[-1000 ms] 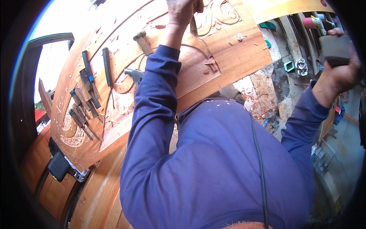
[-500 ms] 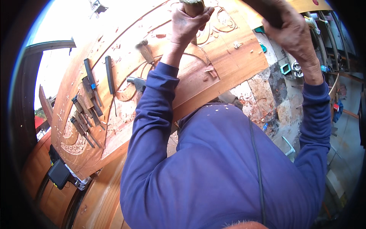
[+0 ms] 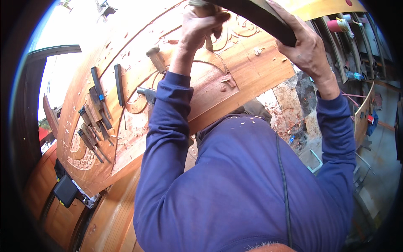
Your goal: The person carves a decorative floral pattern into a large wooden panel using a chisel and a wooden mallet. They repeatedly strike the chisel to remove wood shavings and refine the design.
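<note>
Occlusions, head view

My left hand (image 3: 200, 26) hides the chisel (image 3: 208, 42) handle; the mallet (image 3: 256, 19) head is cut off at the top edge.

A steel chisel (image 3: 208, 41) stands upright on the carved wooden panel (image 3: 235, 69), a dark mallet (image 3: 256, 19) above it

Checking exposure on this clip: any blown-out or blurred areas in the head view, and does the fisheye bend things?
Head view: the upper left beyond the carved wood panel is blown out white; the dark mallet in the right hand is slightly smeared; the left hand is fairly sharp; the panel's edges bow toward the rim.
</note>
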Motion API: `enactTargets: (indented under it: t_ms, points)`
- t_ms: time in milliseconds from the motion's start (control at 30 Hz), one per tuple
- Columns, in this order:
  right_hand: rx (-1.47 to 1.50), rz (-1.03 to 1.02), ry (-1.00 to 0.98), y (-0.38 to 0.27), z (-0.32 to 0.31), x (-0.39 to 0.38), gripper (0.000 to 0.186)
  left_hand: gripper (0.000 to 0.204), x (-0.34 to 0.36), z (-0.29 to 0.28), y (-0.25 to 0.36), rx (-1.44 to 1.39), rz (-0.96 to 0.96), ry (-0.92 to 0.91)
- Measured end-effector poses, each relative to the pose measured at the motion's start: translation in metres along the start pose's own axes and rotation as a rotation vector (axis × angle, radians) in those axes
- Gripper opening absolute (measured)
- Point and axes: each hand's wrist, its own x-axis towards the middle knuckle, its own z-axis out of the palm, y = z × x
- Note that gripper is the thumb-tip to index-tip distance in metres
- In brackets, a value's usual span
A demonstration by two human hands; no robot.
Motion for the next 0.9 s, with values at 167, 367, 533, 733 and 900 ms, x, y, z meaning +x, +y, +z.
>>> enactTargets:
  t_ms: [167, 367, 533, 733, 900]
  points:
    - [0.411, 0.169, 0.138, 0.030, 0.020, -0.045, 0.076, 0.018, -0.004, -0.034, 0.005, -0.189, 0.096, 0.228]
    - [0.486, 0.283, 0.303, 0.054, 0.017, -0.066, 0.070, 0.014, 0.006, 0.008, 0.000, 0.130, 0.010, 0.161]
    - [0.543, 0.363, 0.325, 0.063, -0.013, -0.071, 0.053, 0.015, 0.010, 0.012, -0.003, 0.104, 0.025, 0.286]
    - [0.461, 0.219, 0.391, 0.067, -0.045, -0.057, 0.033, 0.008, 0.015, 0.015, -0.003, 0.105, 0.035, 0.311]
    - [0.368, 0.103, 0.426, 0.062, -0.054, -0.041, 0.031, 0.013, 0.005, 0.034, -0.005, 0.246, 0.080, 0.297]
